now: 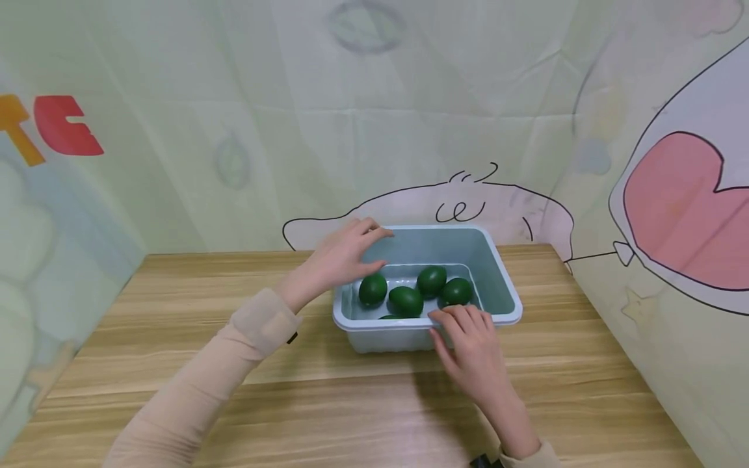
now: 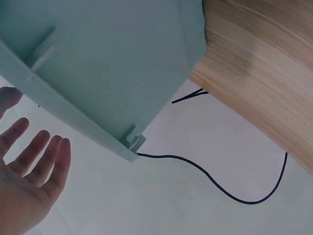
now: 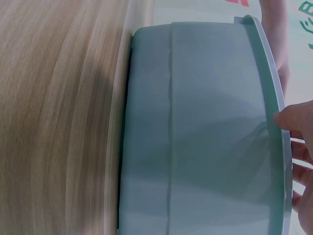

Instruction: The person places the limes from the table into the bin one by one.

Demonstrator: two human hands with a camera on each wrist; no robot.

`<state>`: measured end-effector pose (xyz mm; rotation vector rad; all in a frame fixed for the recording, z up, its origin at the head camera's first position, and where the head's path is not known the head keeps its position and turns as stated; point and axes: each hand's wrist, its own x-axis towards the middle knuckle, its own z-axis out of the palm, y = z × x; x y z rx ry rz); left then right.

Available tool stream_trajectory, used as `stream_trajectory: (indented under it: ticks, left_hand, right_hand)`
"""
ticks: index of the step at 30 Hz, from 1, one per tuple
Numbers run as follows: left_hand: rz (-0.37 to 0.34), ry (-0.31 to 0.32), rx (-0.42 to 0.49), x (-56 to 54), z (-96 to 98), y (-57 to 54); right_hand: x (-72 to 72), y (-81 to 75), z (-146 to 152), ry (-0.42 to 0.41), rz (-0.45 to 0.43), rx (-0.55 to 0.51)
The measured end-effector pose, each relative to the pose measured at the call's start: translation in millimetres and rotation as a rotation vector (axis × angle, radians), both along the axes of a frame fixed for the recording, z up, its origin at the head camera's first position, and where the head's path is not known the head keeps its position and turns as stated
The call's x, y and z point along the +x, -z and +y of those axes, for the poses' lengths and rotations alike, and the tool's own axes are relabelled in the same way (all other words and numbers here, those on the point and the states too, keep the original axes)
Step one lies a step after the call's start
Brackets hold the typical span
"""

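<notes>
A pale blue-green plastic bin point(image 1: 374, 340) stands on the wooden table, with several smooth, dark green, avocado-like fruits point(image 1: 406, 301) inside. One of them is mostly hidden behind the front rim. Over the bin's left back side, my left hand point(image 1: 351, 250) has its thumb and fingers spread apart and holds nothing; the left wrist view shows this hand point(image 2: 34, 181) beside the rim. My right hand point(image 1: 474, 351) grips the front rim right of the middle. In the right wrist view, the thumb lies on the outer side of the rim point(image 3: 274, 81) and the fingers reach over it.
The wood-grain table point(image 1: 281, 403) ends just behind the bin, at a printed cloth backdrop point(image 1: 281, 143). More backdrop runs along the right side. A thin black cable point(image 2: 210, 174) appears beyond the table edge in the left wrist view.
</notes>
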<state>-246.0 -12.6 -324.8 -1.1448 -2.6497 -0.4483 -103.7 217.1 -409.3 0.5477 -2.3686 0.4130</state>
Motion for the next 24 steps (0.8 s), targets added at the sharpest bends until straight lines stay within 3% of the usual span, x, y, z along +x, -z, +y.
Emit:
stream_trajectory:
  ticks: [6,13,24]
  left_hand:
    - [0.001,-0.014,0.040,5.6,-8.2,5.9]
    - [0.074,-0.004,0.091,20.5,-18.6,16.0]
    - [0.105,-0.002,0.143,41.2,-19.6,13.3]
  right_hand:
    - [-1.5,-0.4,0.8,-0.006,-0.008,-0.010]
    - [1.7,-0.8,4.3,-0.026,0.007,-0.020]
    - [5.2,-6.6,16.2,-0.015,-0.022,-0.012]
